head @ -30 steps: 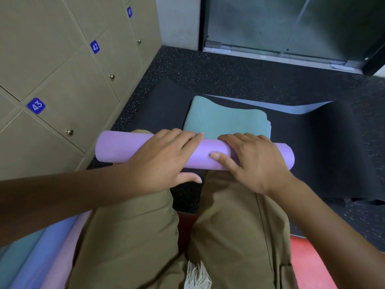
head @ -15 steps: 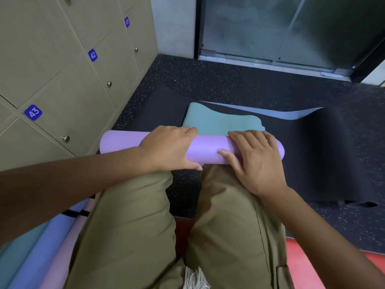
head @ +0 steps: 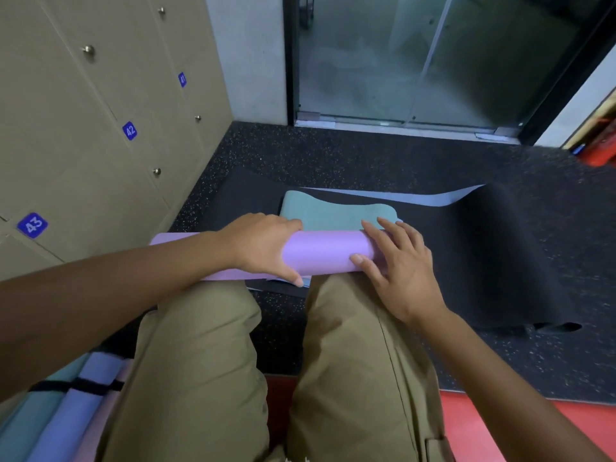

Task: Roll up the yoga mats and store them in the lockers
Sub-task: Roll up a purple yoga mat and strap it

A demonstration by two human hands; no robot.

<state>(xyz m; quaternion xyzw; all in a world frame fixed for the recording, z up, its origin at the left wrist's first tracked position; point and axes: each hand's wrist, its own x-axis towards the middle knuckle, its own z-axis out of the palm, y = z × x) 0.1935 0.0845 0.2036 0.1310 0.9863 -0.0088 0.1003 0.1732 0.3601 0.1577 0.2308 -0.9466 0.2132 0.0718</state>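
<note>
A rolled purple yoga mat [head: 325,255] lies across the floor just beyond my knees. My left hand [head: 263,246] grips its middle, fingers curled over the top and thumb underneath. My right hand [head: 398,265] holds the roll's right end, fingers over the top and thumb pressed on the near side. Past the roll lies a teal mat [head: 336,213] on a black mat [head: 500,255], with a light blue mat [head: 446,196] edge showing behind it. Beige lockers [head: 83,138] numbered 41, 42 and 43 stand shut on the left.
Rolled mats [head: 66,415] in teal, blue and pink, bound by a black strap, lie at my lower left. A glass door [head: 433,58] stands ahead. A red floor strip [head: 466,425] runs at lower right, and a red object [head: 603,145] sits far right.
The purple roll has moved a little away from my knees, over the teal mat. My left hand's fingers have curled around the roll, and my right hand has slid to its right end.
</note>
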